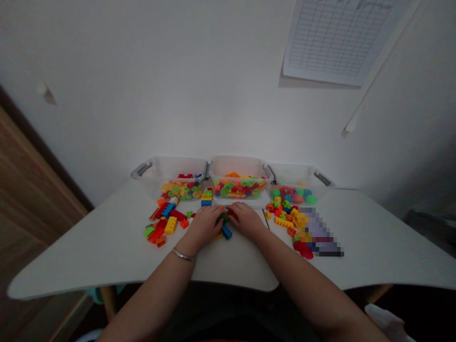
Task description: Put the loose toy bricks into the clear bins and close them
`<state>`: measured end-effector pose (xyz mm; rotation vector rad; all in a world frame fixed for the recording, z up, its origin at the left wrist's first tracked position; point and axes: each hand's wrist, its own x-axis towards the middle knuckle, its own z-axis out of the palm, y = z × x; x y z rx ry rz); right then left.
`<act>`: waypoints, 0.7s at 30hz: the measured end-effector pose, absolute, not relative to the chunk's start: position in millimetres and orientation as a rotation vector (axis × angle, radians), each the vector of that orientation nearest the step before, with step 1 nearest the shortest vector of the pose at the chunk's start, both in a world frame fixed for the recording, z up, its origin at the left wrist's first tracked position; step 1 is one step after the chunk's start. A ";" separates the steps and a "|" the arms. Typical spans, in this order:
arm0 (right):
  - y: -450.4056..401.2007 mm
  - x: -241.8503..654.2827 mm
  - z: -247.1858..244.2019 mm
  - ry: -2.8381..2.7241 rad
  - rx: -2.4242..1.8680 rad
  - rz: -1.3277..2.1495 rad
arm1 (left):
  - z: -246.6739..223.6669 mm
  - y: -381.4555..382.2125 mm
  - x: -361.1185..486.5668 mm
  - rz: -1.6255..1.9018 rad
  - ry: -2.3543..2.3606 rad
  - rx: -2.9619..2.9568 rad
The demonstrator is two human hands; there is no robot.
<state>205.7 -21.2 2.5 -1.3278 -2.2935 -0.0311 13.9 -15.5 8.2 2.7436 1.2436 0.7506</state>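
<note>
- The left hand (203, 225) and right hand (246, 219) curve down toward each other at the table's middle, fingers closed around a green plastic brick (223, 218); how firmly either grips it cannot be told, as the fingers hide it.
- A blue brick (227, 232) lies just below the hands, at 6 o'clock from the green one.
- Three clear plastic bins (238, 166) stand in a row at 12 o'clock against the wall, seemingly kept within reach, all holding mixed bricks.
- Loose bricks (160, 225) spread at 9 o'clock and others (281, 213) at 3 o'clock, leaving working room between them.
- A pale table (107, 251) bears everything, and a printed grid chart (338, 38) hangs on the white wall (178, 95) at 1 o'clock.
</note>
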 end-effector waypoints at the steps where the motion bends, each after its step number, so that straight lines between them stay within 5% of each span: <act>1: -21.3 206.4 3.5 -2.290 -1.293 -0.054 | 8.9 -16.0 13.9 0.749 1.244 2.743; 13: -51.5 256.9 -2.5 -1.657 -2.019 -0.545 | 14.1 -18.6 13.4 0.722 1.231 2.727; 21: -41.4 274.6 -17.2 -1.698 -2.174 -0.449 | 13.4 -18.3 13.0 0.735 1.228 2.698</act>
